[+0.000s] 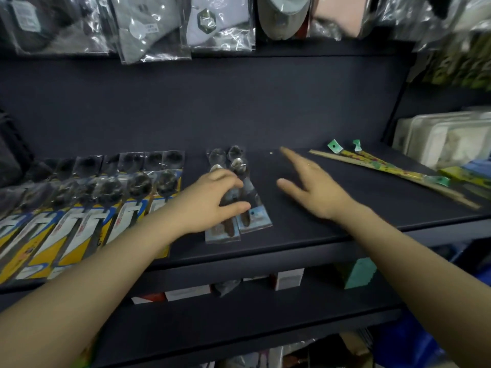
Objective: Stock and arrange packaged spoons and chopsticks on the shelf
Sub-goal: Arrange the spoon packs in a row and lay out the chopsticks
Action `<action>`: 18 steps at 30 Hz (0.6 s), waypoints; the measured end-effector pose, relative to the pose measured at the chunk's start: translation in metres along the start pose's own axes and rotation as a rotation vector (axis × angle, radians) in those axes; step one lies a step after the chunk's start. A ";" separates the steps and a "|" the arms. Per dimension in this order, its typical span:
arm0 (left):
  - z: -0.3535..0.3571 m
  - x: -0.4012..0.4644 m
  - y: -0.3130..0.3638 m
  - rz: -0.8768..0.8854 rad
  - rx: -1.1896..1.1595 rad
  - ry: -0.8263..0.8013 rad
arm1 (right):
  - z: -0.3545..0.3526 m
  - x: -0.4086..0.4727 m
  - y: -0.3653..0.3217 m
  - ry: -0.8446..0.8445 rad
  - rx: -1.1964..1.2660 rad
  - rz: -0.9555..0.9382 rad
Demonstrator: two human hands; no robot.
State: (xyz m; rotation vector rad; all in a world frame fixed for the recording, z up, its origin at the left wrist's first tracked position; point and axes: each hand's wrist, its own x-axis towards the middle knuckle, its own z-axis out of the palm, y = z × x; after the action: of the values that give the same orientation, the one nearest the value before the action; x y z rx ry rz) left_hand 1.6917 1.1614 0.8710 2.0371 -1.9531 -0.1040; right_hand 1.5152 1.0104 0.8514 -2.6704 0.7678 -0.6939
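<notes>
The dark shelf [305, 232] is flat and smooth, and its front edge runs just under both wrists. The left hand [212, 200] rests on two clear plastic spoon packs [243, 208] near that edge, its fingers curled over them in a loose grip. Bare dark shelf lies to the right of the packs. The right hand [312, 187] hovers over that open spot, fingers spread and holding nothing. On the left lies a tidy row of yellow and blue spoon packs [87, 208]. Far right, long thin chopstick packs [385, 168] lie slanted.
</notes>
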 end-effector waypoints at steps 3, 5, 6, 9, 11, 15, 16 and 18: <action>0.003 0.024 0.026 0.089 -0.035 0.057 | -0.032 -0.005 0.057 0.081 -0.196 0.229; 0.011 0.046 0.044 0.139 -0.039 0.087 | -0.048 -0.008 0.093 0.034 -0.336 0.308; 0.016 0.058 0.053 0.159 -0.046 0.099 | -0.055 -0.010 0.108 -0.008 -0.394 0.335; 0.033 0.095 0.085 0.183 -0.087 0.100 | -0.070 -0.011 0.145 -0.118 -0.610 0.377; 0.039 0.111 0.097 0.178 -0.103 0.088 | -0.071 -0.007 0.155 -0.163 -0.748 0.333; 0.051 0.157 0.130 0.183 -0.059 0.130 | -0.084 0.001 0.172 -0.070 -0.882 0.074; 0.054 0.168 0.138 0.188 -0.032 0.159 | -0.089 0.002 0.172 0.016 -0.898 -0.014; 0.058 0.186 0.152 0.178 0.036 0.220 | -0.100 0.003 0.171 0.199 -0.865 -0.147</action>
State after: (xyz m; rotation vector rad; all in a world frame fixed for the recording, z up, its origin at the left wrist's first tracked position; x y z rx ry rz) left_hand 1.5423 0.9656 0.8881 1.7993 -1.9961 0.1889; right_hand 1.3933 0.8556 0.8722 -3.4928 1.1331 -0.8044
